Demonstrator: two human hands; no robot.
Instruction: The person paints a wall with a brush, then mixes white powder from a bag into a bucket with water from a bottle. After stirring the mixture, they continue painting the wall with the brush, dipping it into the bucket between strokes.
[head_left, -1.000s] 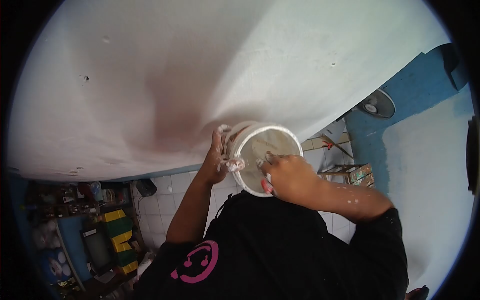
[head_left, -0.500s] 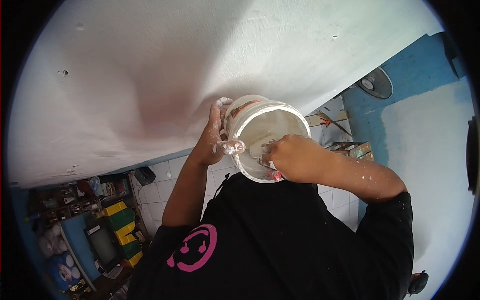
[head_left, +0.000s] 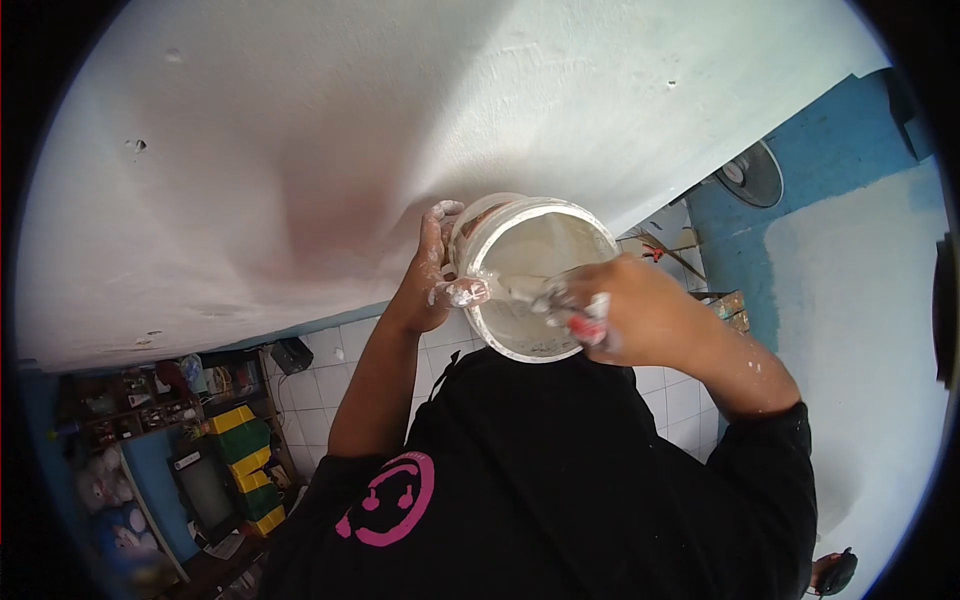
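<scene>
My left hand (head_left: 438,272) grips the side of a white plastic bucket (head_left: 490,340), its thumb hooked over the near rim. The bucket is tilted, its mouth facing me, with pale paint coating the inside. Over the mouth, my right hand (head_left: 615,305) is closed around what looks like a red-handled paintbrush (head_left: 588,328). Motion smears that hand, and the brush's head inside the bucket is only partly visible. White paint spots both hands.
Close ahead stands a white painted wall (head_left: 350,130). A fan (head_left: 752,175) is mounted by the blue wall at right. White floor tiles (head_left: 320,375) show below. At left are cluttered shelves (head_left: 140,400) and a television (head_left: 207,492).
My right hand has drawn back to the right and turned, bringing the brush's red handle into fuller view. My left hand keeps its hold on the bucket.
</scene>
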